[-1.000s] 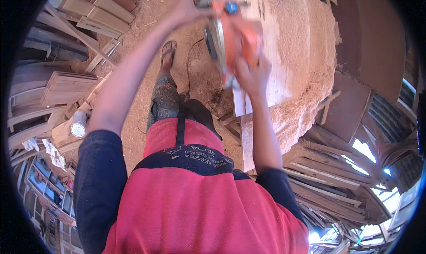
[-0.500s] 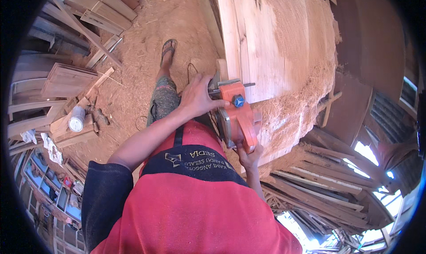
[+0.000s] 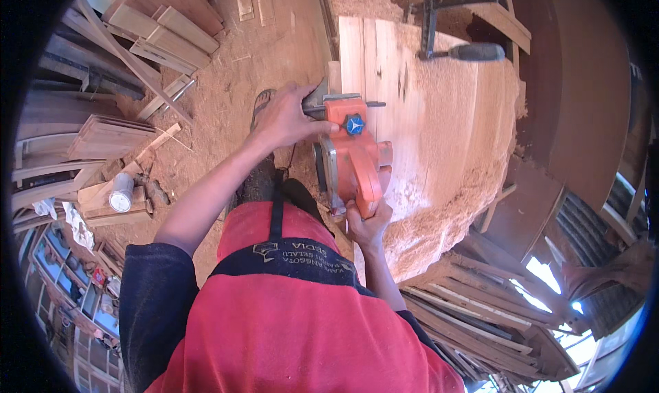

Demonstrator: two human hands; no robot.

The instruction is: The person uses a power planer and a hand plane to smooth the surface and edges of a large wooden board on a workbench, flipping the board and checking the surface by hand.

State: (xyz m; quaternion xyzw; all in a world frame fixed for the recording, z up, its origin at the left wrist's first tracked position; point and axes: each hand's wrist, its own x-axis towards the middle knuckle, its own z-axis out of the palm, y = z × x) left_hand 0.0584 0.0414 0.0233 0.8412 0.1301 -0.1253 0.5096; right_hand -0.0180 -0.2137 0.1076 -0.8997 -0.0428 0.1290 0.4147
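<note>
An orange electric hand planer (image 3: 353, 156) with a blue front knob rests at the left edge of a pale wooden board (image 3: 439, 125). My right hand (image 3: 369, 223) is wrapped round the planer's rear handle. My left hand (image 3: 285, 116) grips the planer's front left side, its thumb against the orange body and its fingers over the dark side guide. The guide hangs beside the board's edge. The planer's sole and the fingertips of my left hand are partly hidden. Curly shavings cover the board's right and near parts.
A black clamp (image 3: 477, 52) grips the board's far end. Stacked planks (image 3: 480, 304) lie at the lower right, with dark panels (image 3: 583, 84) beyond. Boards lean at the far left, near a white can (image 3: 121, 192). Sawdust covers the floor (image 3: 274, 43).
Both hands have pushed the planer forward along the board's left edge. My view has shifted forward too, and the clamp at the far end now shows.
</note>
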